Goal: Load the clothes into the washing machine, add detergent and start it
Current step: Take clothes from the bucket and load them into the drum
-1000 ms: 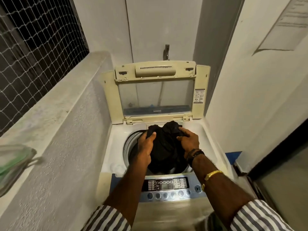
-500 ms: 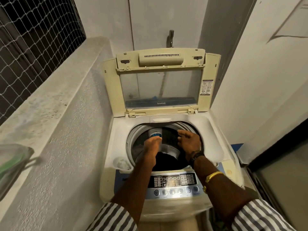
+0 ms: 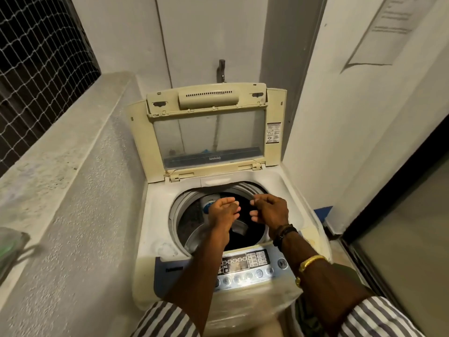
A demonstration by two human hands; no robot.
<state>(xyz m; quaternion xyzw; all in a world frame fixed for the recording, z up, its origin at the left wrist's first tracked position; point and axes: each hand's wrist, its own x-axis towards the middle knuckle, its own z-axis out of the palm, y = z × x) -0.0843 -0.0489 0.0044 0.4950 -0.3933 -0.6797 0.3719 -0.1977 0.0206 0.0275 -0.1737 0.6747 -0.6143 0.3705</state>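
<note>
A cream top-loading washing machine (image 3: pixel 289 190) stands with its lid (image 3: pixel 209 132) raised upright. Dark clothes (image 3: pixel 252 229) lie down in the drum. My left hand (image 3: pixel 223 212) and my right hand (image 3: pixel 269 209) hover side by side over the drum opening, fingers loosely curled, nothing in either. The control panel (image 3: pixel 245 266) with buttons and a display runs along the machine's front edge, under my forearms. No detergent container is in sight.
A rough concrete ledge (image 3: pixel 60 171) runs along the left, with netting (image 3: pixel 36 57) above it. A blurred greenish object (image 3: pixel 11 249) sits at the left edge. A tap (image 3: pixel 221 69) sticks out of the back wall. A dark door frame (image 3: pixel 393 190) stands at the right.
One second ago both hands held a bundle of dark clothes above the drum. The bundle now lies inside, and both hands have come up empty.
</note>
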